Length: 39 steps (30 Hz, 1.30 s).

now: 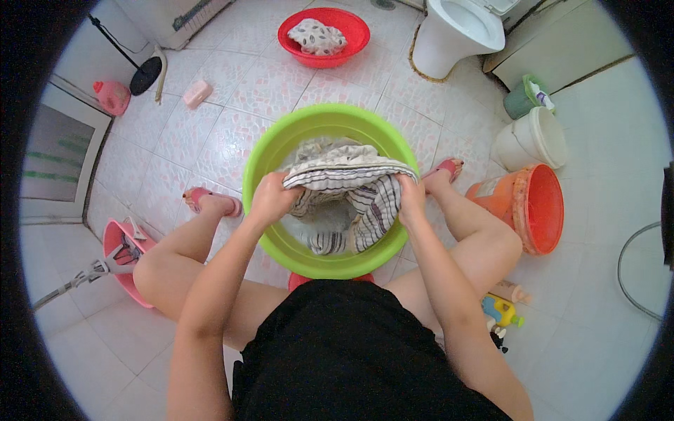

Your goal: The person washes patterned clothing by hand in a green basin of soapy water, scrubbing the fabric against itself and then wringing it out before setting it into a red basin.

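Observation:
A striped cloth garment (337, 176) is stretched between my two hands above a lime-green plastic basin (329, 111). My left hand (275, 199) grips its left end near the basin's left side. At the right end, my right hand (412, 199) holds the same edge close to the right rim. The garment's lower folds hang down into cloudy water (329, 221) in the basin. Part of the cloth lies under the surface and is hard to make out.
Beyond the basin is a red bowl (358, 39) holding spotted cloth (317, 37). A toilet (455, 39) stands far right. An orange bucket (497, 197) and white bucket (518, 139) are at right. A pink soap bar (198, 94) lies on the tiles; a pink tub (113, 234) sits left.

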{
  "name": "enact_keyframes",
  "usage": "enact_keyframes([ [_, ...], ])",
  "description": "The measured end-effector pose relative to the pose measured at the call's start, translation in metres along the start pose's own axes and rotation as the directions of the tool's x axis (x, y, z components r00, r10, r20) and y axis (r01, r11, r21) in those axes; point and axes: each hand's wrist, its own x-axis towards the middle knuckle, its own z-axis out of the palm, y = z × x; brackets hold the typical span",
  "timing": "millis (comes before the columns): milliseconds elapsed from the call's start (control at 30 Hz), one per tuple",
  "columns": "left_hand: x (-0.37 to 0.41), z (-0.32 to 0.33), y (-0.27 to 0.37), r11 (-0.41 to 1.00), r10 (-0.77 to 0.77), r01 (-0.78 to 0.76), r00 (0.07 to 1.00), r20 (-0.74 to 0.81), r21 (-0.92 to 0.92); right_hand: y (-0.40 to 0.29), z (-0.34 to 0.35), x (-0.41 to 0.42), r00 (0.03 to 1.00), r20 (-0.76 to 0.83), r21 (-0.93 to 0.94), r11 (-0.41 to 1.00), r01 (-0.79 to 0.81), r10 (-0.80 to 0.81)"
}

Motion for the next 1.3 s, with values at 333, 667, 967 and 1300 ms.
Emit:
enact_keyframes([
  [333, -0.071, -0.061, 0.094, 0.823, 0.109, -0.160, 0.986, -0.125, -0.545, -0.086, 0.016, -0.046, 0.972, 0.135, 0.323, 0.936, 0.140, -0.192],
  [667, -0.052, -0.056, 0.060, 0.790, -0.107, 0.167, 0.985, 0.135, -0.590, -0.068, 0.013, -0.008, 0.944, 0.325, 0.078, 0.997, 0.023, -0.047],
  [967, 0.047, 0.016, -0.050, 0.960, 0.035, -0.006, 0.994, -0.099, 0.280, 0.073, 0.003, 0.054, 0.933, 0.143, -0.730, 0.602, 0.325, -0.330],
  [1300, 0.078, 0.147, -0.073, 0.833, 0.194, -0.051, 0.960, -0.204, 0.551, 0.139, 0.030, 0.059, 0.946, 0.269, -0.959, 0.037, 0.279, -0.179],
])
